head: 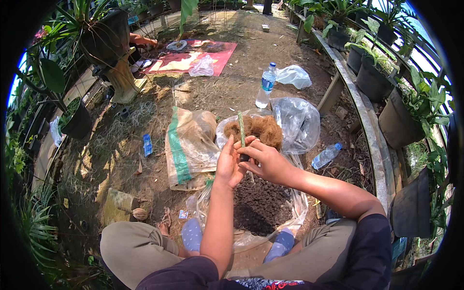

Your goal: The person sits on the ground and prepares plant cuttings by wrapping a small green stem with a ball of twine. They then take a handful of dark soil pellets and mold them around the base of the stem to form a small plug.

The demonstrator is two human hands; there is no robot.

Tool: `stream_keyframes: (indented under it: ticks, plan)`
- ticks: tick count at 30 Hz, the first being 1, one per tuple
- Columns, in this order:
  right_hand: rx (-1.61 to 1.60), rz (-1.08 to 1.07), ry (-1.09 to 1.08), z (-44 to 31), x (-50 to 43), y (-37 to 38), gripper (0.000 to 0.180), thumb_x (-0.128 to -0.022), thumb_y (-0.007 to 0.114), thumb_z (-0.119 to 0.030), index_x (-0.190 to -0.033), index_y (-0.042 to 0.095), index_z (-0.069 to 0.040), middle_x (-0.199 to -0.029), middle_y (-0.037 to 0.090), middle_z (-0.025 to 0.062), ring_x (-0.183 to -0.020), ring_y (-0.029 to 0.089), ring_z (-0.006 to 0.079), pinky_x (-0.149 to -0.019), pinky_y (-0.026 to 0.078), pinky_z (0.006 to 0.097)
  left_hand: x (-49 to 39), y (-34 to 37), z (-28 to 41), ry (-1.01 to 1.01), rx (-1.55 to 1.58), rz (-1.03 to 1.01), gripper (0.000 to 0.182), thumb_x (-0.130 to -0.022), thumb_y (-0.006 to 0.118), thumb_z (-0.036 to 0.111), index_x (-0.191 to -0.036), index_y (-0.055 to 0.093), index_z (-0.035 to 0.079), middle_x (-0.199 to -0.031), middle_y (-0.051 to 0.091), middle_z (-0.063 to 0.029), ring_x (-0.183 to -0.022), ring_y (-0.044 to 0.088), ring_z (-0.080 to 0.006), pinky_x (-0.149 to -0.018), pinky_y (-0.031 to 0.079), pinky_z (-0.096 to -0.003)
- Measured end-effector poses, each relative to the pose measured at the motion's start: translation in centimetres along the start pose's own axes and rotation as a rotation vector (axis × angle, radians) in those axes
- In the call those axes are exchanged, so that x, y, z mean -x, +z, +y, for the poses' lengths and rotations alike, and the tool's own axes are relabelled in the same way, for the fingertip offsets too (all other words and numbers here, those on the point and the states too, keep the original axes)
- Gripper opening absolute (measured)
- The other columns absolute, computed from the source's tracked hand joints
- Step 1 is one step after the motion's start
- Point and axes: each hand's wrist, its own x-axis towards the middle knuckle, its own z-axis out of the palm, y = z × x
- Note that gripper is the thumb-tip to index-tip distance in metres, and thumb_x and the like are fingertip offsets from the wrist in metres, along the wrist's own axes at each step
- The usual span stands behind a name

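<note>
Both hands meet in front of me, above an open plastic bag of dark soil (262,204). An upright green plant stem cutting (241,127) has a dark lump (244,157) at its lower end. My right hand (266,159) pinches around this lower end with its fingertips. My left hand (230,161) is cupped against it from the other side, fingers partly hidden; whether it grips the stem I cannot tell. Just beyond the hands, brown coconut fibre (270,132) lies on a clear plastic bag (295,125).
A woven sack (195,141) lies left of the fibre. One water bottle (266,85) stands beyond; another (326,156) lies at right. Potted plants (375,78) line a rail (366,127). Far left, another person's arm (143,40) reaches beside a red sheet (217,59).
</note>
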Motion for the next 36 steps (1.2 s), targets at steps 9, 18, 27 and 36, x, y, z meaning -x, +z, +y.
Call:
stream_keyframes:
  ticks: [9,18,27,36]
  plan:
    - [0.284,-0.031,-0.183,1.4,0.9,0.2,0.035,-0.092,0.068,-0.017,-0.121,0.056,-0.002,-0.103,0.059,0.0198,-0.082,0.068,0.0381,-0.069,0.057,0.0436,-0.1,0.1,-0.9,0.060,-0.123,0.088,0.024,-0.102,0.059,0.020,-0.111,0.065,-0.002,-0.106,0.071,-0.0151,-0.099,0.069,-0.0233,-0.086,0.058,-0.0339]
    - [0.247,-0.035,-0.136,1.2,0.7,-0.1,0.034,-0.091,0.069,-0.021,-0.122,0.061,-0.007,-0.095,0.057,0.0139,-0.081,0.066,0.0337,-0.069,0.056,0.0433,0.2,1.3,-0.6,0.038,0.018,0.042,0.043,-0.110,0.037,0.031,-0.123,0.060,-0.003,-0.118,0.067,-0.0172,-0.108,0.067,-0.0230,-0.087,0.059,-0.0328]
    - [0.265,-0.079,-0.212,1.8,1.0,-0.2,0.033,-0.087,0.070,-0.015,-0.118,0.064,-0.005,-0.096,0.057,0.0147,-0.084,0.065,0.0345,-0.074,0.055,0.0428,-0.4,0.7,-2.8,0.076,0.038,0.044,0.036,-0.110,0.038,0.030,-0.112,0.056,0.000,-0.110,0.066,-0.0160,-0.114,0.063,-0.0303,-0.099,0.055,-0.0421]
    - [0.216,-0.064,-0.015,0.2,1.0,-0.5,0.046,-0.096,0.057,-0.012,-0.140,0.046,-0.006,-0.119,0.063,0.0223,-0.097,0.068,0.0373,-0.075,0.056,0.0450,-0.7,0.3,-0.7,0.168,0.089,0.264,0.044,-0.101,0.056,0.051,-0.081,0.055,0.012,-0.085,0.065,-0.0063,-0.087,0.065,-0.0234,-0.074,0.053,-0.0349]
